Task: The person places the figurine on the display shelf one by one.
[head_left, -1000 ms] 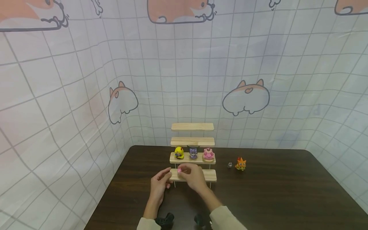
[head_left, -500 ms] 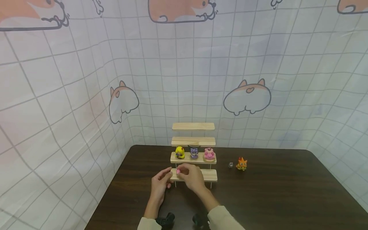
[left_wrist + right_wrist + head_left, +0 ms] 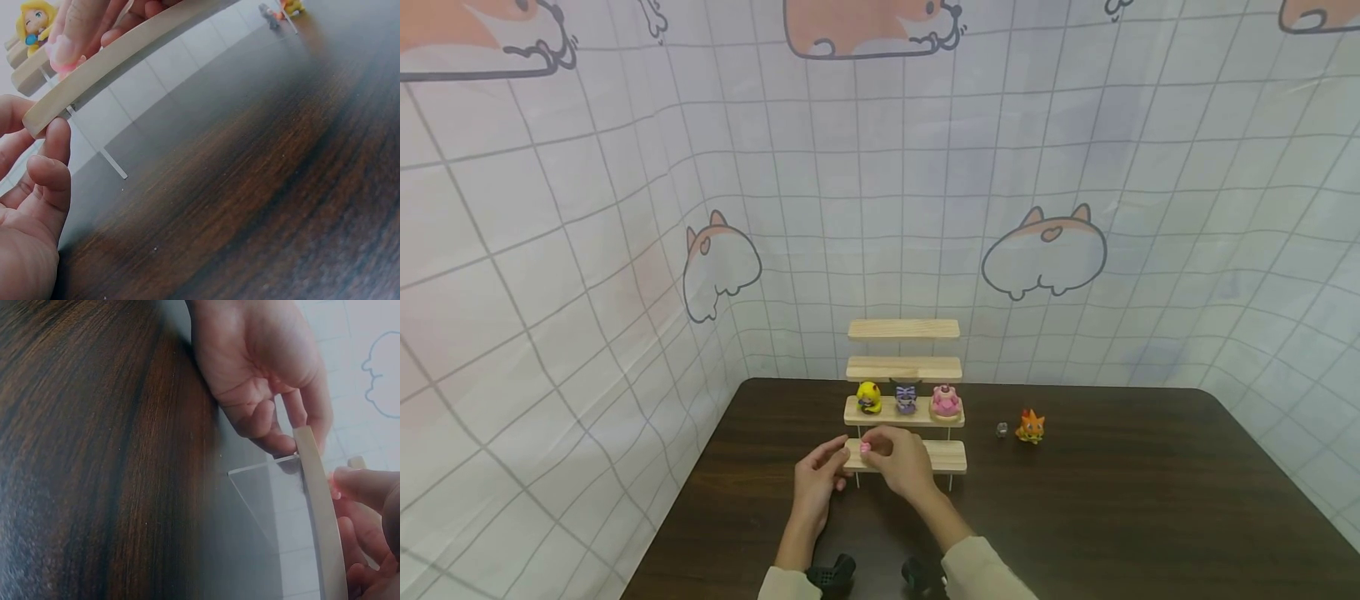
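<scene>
Head view: I see a small pink figurine (image 3: 866, 447), partly covered, pinched by the right hand (image 3: 901, 462); left hand (image 3: 817, 477) grips the lowest shelf (image 3: 947, 457). Figurine sits slightly further left than earlier.

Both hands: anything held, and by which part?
The right hand pinches the small pink item; exactly which part is hidden. The left hand pinches the left end of the lowest shelf board.
</scene>
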Tool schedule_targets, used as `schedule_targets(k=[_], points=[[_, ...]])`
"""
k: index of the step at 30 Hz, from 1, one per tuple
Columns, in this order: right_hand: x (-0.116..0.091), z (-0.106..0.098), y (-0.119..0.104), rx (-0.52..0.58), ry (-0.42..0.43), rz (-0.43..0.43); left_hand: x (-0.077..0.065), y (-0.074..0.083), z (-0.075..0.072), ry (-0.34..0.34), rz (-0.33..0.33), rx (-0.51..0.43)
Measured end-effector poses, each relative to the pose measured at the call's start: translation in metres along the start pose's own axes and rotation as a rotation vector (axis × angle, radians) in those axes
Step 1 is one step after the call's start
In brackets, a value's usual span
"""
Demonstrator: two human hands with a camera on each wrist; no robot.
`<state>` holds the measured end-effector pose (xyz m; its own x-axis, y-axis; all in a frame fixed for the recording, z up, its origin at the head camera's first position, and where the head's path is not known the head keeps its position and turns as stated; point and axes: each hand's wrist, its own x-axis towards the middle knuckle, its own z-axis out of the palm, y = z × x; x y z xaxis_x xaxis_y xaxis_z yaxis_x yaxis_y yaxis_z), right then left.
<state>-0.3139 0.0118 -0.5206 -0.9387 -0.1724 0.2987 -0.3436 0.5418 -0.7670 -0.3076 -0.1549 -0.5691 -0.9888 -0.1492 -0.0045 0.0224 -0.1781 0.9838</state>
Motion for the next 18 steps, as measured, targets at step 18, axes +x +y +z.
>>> schedule_targets(k=[18], points=[[-0.0029,-0.0088,0.0024,0.106,-0.013,0.001,-0.0002,0.0005,0.0000,-0.003,0.001,0.009]])
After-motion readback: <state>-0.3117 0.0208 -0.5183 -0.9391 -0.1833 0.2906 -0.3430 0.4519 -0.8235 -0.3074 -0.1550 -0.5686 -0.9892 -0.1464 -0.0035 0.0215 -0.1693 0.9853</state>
